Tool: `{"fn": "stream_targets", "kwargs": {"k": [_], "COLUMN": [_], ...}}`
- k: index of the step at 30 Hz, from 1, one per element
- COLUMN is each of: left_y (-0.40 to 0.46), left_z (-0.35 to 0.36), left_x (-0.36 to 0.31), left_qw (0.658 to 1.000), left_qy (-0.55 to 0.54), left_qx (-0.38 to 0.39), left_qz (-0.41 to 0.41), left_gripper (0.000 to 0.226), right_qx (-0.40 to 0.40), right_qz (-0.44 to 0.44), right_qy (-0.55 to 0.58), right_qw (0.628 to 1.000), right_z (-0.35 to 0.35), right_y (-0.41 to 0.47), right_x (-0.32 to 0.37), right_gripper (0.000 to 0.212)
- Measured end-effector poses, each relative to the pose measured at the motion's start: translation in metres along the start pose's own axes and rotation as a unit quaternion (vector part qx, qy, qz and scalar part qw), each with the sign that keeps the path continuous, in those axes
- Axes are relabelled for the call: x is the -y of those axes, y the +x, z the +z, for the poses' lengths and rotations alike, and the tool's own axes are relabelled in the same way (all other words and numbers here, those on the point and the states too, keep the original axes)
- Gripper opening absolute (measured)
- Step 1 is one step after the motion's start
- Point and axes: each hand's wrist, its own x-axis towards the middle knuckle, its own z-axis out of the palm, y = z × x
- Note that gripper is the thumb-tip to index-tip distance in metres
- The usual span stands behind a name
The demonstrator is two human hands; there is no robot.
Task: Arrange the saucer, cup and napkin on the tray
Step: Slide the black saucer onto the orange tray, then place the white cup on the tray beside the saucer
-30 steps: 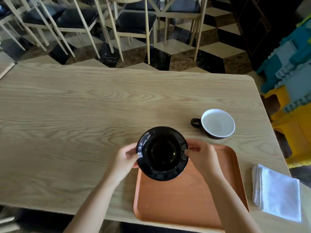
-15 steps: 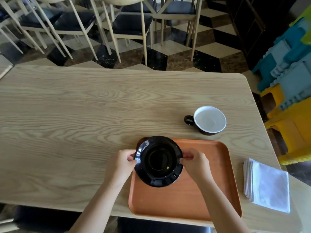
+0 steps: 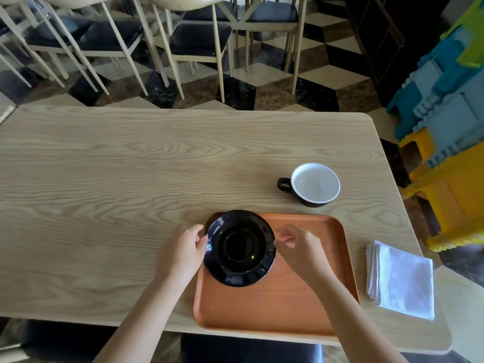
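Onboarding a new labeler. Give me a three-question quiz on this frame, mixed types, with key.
1. True or false: the cup stands on the tray.
2. Which side of the tray is the napkin on? A) left B) right C) on it
3. Fill in: the saucer sits in the tray's far-____ corner.

Key:
1. False; it stands on the table, beyond the tray.
2. B
3. left; the left hand and right hand flank its rim.
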Motion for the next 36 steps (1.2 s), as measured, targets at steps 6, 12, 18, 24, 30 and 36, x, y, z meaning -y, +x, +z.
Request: {"fn": "stream_targets", "kwargs": {"k": [6, 12, 18, 24, 30, 36], "left_y": [0.010, 0.069, 0.111, 0.110, 0.103, 0.088], "left_z": [-0.006, 0.016, 0.041, 0.044, 0.044, 0.036], "left_x": [-0.068, -0.142, -0.178, -0.182, -0.182, -0.178], "left_qw": [0.967, 0.934, 0.945, 0.965, 0.975, 0.976], "left_qy": [0.063, 0.127, 0.208, 0.091, -0.120, -0.152], "left_qx": [-0.112, -0.112, 0.025, 0.089, 0.114, 0.101], "left_qz": [0.218, 0.315, 0.251, 0.229, 0.150, 0.118], "left_gripper": [0.024, 0.044, 0.058, 0.046, 0.046, 0.042], "right_qx": [-0.168, -0.130, -0.023, -0.012, -0.036, -0.066], "right_qz": [-0.111, -0.047, -0.019, -0.005, 0.068, 0.089], "right_qy": [-0.169, -0.274, -0.276, -0.176, 0.017, 0.102], "right_qw": [0.965, 0.952, 0.961, 0.984, 0.997, 0.989], "right_z": [-0.066, -0.112, -0.114, -0.111, -0.103, -0.107], "right_y": [0.001, 0.057, 0.100, 0.104, 0.097, 0.082], "right_x": [-0.003, -0.028, -0.033, -0.034, -0.036, -0.039], "right_gripper": [0.029, 0.060, 0.059, 0.048, 0.053, 0.046]}}
